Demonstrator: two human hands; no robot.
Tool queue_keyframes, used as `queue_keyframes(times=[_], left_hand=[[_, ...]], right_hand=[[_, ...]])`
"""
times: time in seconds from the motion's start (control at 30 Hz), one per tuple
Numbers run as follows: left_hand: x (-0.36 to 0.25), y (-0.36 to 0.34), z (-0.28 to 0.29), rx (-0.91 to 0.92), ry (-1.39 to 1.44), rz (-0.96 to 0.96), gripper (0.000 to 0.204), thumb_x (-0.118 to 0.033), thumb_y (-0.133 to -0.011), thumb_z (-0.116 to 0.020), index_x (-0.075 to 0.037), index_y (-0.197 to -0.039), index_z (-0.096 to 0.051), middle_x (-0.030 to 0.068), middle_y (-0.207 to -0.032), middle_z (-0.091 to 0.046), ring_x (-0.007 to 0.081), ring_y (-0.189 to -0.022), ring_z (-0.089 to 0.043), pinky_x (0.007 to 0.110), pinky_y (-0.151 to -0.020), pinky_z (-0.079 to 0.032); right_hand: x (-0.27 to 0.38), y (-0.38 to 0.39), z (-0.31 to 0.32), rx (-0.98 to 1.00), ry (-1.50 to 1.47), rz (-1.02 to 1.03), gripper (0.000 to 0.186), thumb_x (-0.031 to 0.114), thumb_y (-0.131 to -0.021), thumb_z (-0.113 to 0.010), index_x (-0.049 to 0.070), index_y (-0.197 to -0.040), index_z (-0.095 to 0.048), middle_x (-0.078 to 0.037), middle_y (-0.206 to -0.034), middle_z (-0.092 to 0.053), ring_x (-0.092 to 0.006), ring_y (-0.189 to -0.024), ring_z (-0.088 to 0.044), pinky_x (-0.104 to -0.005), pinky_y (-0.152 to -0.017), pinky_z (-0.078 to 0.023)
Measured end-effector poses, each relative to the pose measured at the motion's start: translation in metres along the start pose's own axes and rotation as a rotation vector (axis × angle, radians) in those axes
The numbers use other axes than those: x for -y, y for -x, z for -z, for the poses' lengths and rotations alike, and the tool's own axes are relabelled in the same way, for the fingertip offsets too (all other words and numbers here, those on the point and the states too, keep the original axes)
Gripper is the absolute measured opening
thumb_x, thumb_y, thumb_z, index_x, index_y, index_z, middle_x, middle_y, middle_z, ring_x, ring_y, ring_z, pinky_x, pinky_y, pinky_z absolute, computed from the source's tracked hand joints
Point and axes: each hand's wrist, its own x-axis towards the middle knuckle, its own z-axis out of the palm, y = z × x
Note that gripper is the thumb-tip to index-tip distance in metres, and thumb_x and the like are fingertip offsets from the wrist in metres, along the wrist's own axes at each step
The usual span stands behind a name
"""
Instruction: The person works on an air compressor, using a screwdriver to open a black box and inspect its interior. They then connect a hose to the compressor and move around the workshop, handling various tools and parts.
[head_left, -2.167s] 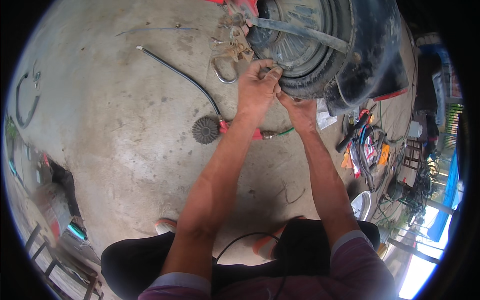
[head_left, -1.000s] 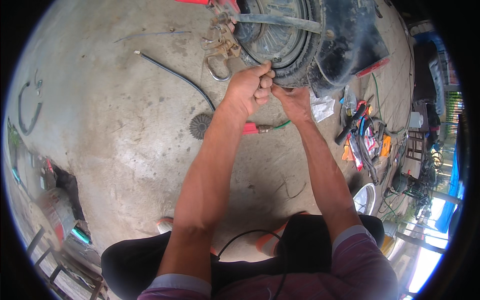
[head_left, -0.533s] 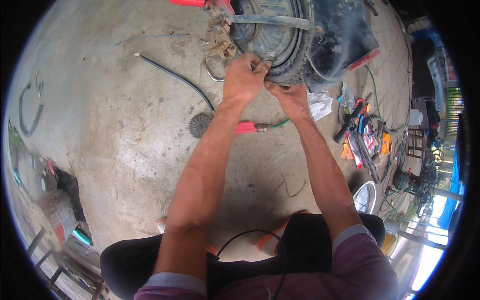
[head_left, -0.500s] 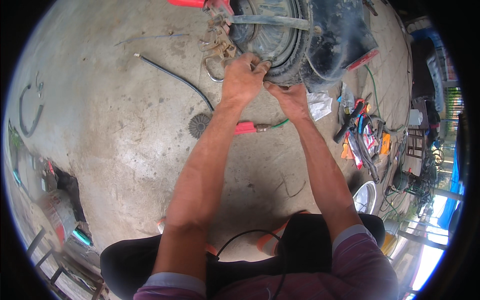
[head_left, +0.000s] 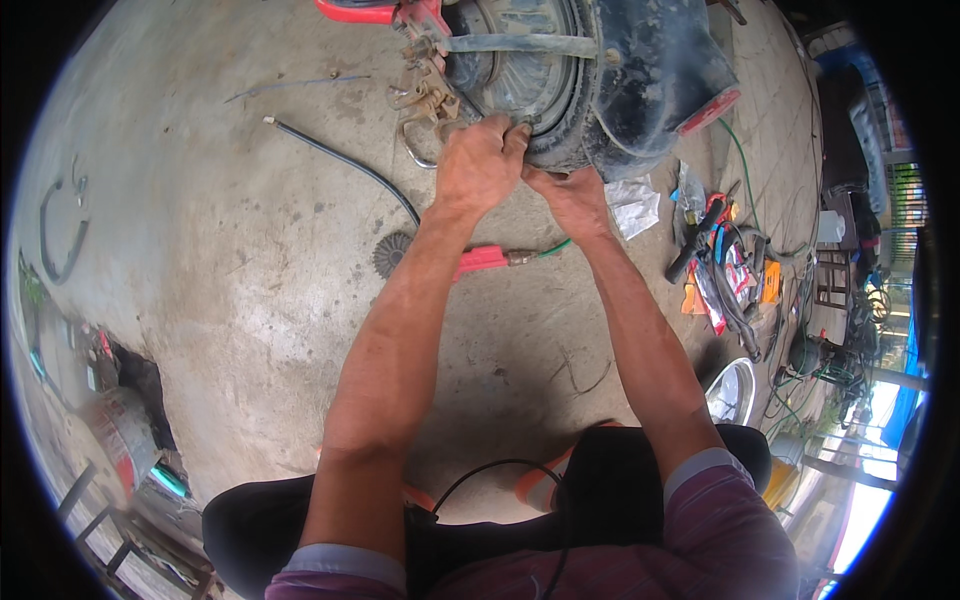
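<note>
My left hand (head_left: pixel 478 165) is closed at the lower edge of a dusty black tyre (head_left: pixel 555 145), thumb and fingers gripping by the rim; what is under the fingertips is hidden. My right hand (head_left: pixel 572 200) grips beneath the tyre just right of it, fingers partly hidden. The wheel has a grey metal bar (head_left: pixel 520 45) across its hub and a scuffed black mudguard (head_left: pixel 645 90) on its right. Rusty brackets (head_left: pixel 425 100) hang at its left. Below my hands lies a red-handled air tool (head_left: pixel 483 258) with a dark round ribbed head (head_left: pixel 393 255) and black hose (head_left: pixel 350 168).
A pile of tools and packets (head_left: pixel 730 280) lies right on the concrete floor (head_left: pixel 240 220), near a crumpled white sheet (head_left: pixel 630 205) and silver round rim (head_left: pixel 732 395). Cables and equipment line the far right. A broken hole (head_left: pixel 140 385), drum (head_left: pixel 112 430) and black hose piece (head_left: pixel 55 255) are at left.
The wheel and mudguard appear further left, with both hands following. My left hand's fingers shifted from curled below the tyre's edge to up on the rim. The view has moved slightly.
</note>
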Motion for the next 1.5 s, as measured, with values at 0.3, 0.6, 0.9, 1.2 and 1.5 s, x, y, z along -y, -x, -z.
queue_keyframes(times=[0.3,0.6,0.9,1.2,1.5], left_hand=[[-0.006,0.002,0.007,0.354,1.024,0.647,0.030,-0.029,-0.101,-0.061,-0.005,-0.082,-0.060,-0.0019,-0.058,-0.048,0.0118,-0.046,-0.039,0.031,-0.044,-0.031],[-0.020,0.004,0.005,0.298,1.011,0.689,0.026,-0.027,-0.103,-0.062,-0.006,-0.088,-0.059,-0.0021,-0.055,-0.042,0.0095,-0.041,-0.027,0.029,-0.041,-0.020],[-0.013,-0.005,-0.004,0.189,0.673,0.451,0.017,-0.023,-0.102,-0.059,-0.007,-0.094,-0.060,0.0028,-0.072,-0.062,0.0077,-0.046,-0.043,0.026,-0.039,-0.029],[0.009,-0.013,0.001,0.300,0.858,0.389,0.017,-0.021,-0.106,-0.056,-0.007,-0.098,-0.062,0.0021,-0.068,-0.056,0.0096,-0.047,-0.042,0.025,-0.042,-0.032],[0.013,-0.003,-0.022,0.297,1.112,0.388,0.022,-0.024,-0.107,-0.053,-0.007,-0.095,-0.060,0.0012,-0.063,-0.048,0.0120,-0.053,-0.042,0.027,-0.049,-0.031]], right_hand=[[0.008,0.004,0.001,0.021,0.046,-0.085,0.045,0.025,-0.088,-0.081,0.002,-0.124,-0.070,-0.003,-0.117,-0.073,-0.0123,-0.107,-0.065,-0.0302,-0.094,-0.050],[0.004,0.000,0.003,-0.018,-0.013,-0.037,0.049,0.025,-0.078,-0.084,0.002,-0.118,-0.067,-0.007,-0.114,-0.070,-0.0178,-0.104,-0.064,-0.0351,-0.093,-0.051],[-0.018,-0.003,0.005,-0.057,-0.063,-0.025,0.085,0.025,-0.069,-0.085,-0.002,-0.139,-0.045,-0.022,-0.130,-0.061,-0.0326,-0.123,-0.061,-0.0390,-0.105,-0.048],[0.004,0.006,0.009,-0.160,-0.058,-0.020,0.090,0.026,-0.065,-0.085,-0.003,-0.141,-0.043,-0.025,-0.133,-0.058,-0.0380,-0.127,-0.058,-0.0417,-0.108,-0.047],[-0.003,0.005,0.015,-0.146,-0.093,0.065,0.094,0.029,-0.066,-0.086,0.000,-0.143,-0.041,-0.025,-0.133,-0.059,-0.0390,-0.128,-0.058,-0.0417,-0.108,-0.047]])
